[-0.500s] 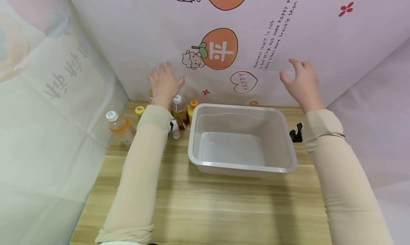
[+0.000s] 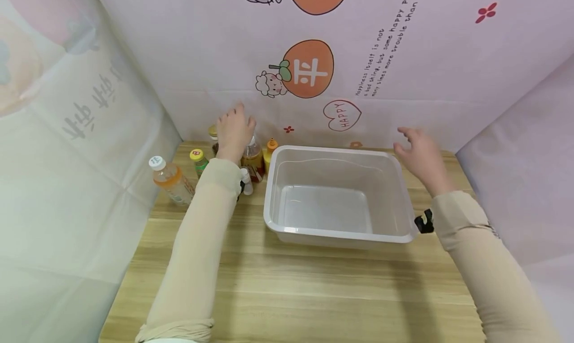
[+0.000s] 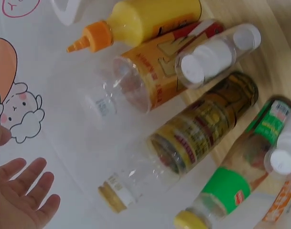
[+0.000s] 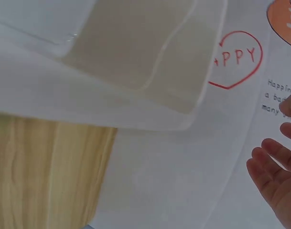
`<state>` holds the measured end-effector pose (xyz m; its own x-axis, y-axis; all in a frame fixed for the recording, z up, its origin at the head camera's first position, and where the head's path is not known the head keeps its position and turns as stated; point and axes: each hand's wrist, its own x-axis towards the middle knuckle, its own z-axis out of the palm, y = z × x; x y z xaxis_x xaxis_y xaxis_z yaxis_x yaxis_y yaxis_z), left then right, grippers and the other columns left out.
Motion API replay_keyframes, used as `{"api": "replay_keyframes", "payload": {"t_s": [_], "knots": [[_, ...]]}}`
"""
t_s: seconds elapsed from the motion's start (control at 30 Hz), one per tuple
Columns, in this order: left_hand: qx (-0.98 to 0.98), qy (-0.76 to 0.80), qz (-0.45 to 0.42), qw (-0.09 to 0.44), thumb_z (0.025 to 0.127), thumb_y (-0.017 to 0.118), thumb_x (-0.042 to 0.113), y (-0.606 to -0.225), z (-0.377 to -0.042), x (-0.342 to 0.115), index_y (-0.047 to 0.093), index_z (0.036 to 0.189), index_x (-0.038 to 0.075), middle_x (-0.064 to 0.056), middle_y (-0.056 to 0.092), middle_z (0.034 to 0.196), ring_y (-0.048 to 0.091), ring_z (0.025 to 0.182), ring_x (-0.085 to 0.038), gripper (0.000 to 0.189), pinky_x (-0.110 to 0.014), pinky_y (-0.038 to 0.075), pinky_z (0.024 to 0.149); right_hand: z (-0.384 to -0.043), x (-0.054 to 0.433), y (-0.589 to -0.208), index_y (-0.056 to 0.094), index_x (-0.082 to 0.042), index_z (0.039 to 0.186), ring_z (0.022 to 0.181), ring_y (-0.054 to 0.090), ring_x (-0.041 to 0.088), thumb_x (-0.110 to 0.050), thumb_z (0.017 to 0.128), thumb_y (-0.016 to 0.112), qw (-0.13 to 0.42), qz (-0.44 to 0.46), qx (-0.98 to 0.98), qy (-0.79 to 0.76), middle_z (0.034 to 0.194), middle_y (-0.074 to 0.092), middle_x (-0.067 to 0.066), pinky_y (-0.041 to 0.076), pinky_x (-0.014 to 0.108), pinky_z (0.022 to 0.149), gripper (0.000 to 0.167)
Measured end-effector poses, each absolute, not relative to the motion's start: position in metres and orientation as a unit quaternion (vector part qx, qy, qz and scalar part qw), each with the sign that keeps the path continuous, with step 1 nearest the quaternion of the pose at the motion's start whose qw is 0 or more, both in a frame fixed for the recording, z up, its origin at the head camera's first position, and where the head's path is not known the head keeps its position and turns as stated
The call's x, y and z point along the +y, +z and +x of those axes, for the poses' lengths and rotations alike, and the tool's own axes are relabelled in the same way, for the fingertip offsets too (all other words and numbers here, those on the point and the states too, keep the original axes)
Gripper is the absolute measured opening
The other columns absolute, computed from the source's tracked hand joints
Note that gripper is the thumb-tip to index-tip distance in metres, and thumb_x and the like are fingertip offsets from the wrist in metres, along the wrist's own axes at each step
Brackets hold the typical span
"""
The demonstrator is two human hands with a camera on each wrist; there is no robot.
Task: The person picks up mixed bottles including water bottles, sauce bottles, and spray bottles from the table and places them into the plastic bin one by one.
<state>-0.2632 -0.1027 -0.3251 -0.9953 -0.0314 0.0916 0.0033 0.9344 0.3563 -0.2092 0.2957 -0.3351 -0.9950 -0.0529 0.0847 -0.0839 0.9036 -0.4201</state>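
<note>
My left hand [image 2: 234, 133] is held above a group of bottles at the back left, its fingers spread and holding nothing. Under and around it stand a clear bottle with an orange label [image 3: 155, 62], a bottle with a gold cap [image 3: 198, 126], a green-labelled bottle with a yellow cap [image 3: 226, 191] and a yellow squeeze bottle [image 3: 155, 21] with an orange nozzle. Off the back right corner of an empty grey plastic tub [image 2: 332, 233] hovers my right hand [image 2: 421, 156], thumb and fingers apart with nothing between them.
A white-capped bottle with an orange band [image 2: 172, 183] stands at the left end of the group. One small clear bottle with a white cap [image 2: 246, 183] sits near the tub. Printed cloth [image 2: 202, 49] hangs behind and beside the wooden table [image 2: 296, 293].
My left hand has come down a little toward the bottles, fingers less stretched. The right hand has dropped lower, toward the tub's right end. The tub and bottles have stayed put.
</note>
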Motion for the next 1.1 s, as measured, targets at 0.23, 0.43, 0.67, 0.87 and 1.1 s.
{"api": "replay_keyframes", "payload": {"t_s": [0.23,0.43,0.67,0.87,1.1], "knots": [[-0.964,-0.250,0.010,0.090,0.099,0.044,0.024,-0.341,-0.258,-0.095,0.049,0.134,0.003,-0.017,0.065,0.119,0.064,0.098,-0.032,0.042,-0.041,0.054,0.082,-0.192,0.303,-0.362,0.044,0.006,0.136,0.115,0.047,0.048,-0.017,0.094,0.050,0.022,0.053,-0.977,0.207,0.131,0.046,0.033,0.039,0.065,0.093,0.049],[-0.935,-0.346,0.036,0.075,0.098,0.043,0.024,-0.358,-0.251,-0.090,0.051,0.133,0.008,-0.011,0.064,0.121,0.062,0.104,-0.028,0.040,-0.044,0.052,0.084,-0.180,0.309,-0.386,0.053,0.004,0.128,0.111,0.049,0.049,-0.019,0.090,0.055,0.041,0.067,-0.978,0.192,0.126,0.050,0.033,0.041,0.066,0.088,0.044],[-0.921,-0.381,0.042,0.073,0.099,0.042,0.021,-0.370,-0.243,-0.089,0.049,0.136,0.009,-0.010,0.061,0.121,0.059,0.087,-0.027,0.040,-0.042,0.050,0.073,-0.177,0.304,-0.408,0.057,0.005,0.122,0.119,0.039,0.055,-0.015,0.087,0.056,0.061,0.071,-0.972,0.215,0.131,0.045,0.034,0.031,0.068,0.099,0.040],[-0.905,-0.414,0.040,0.092,0.097,0.048,0.017,-0.380,-0.239,-0.095,0.043,0.140,0.008,-0.012,0.058,0.126,0.061,0.106,-0.028,0.044,-0.043,0.052,0.087,-0.180,0.304,-0.421,0.055,0.009,0.121,0.120,0.039,0.055,-0.004,0.083,0.059,0.094,0.087,-0.956,0.262,0.132,0.043,0.035,0.031,0.067,0.102,0.039],[-0.895,-0.432,0.037,0.104,0.095,0.051,0.013,-0.384,-0.233,-0.107,0.047,0.136,0.006,-0.012,0.059,0.126,0.058,0.114,-0.028,0.042,-0.044,0.050,0.094,-0.183,0.305,-0.426,0.050,0.009,0.126,0.125,0.035,0.057,0.006,0.080,0.055,0.089,0.086,-0.945,0.303,0.138,0.036,0.035,0.028,0.069,0.104,0.046]]}}
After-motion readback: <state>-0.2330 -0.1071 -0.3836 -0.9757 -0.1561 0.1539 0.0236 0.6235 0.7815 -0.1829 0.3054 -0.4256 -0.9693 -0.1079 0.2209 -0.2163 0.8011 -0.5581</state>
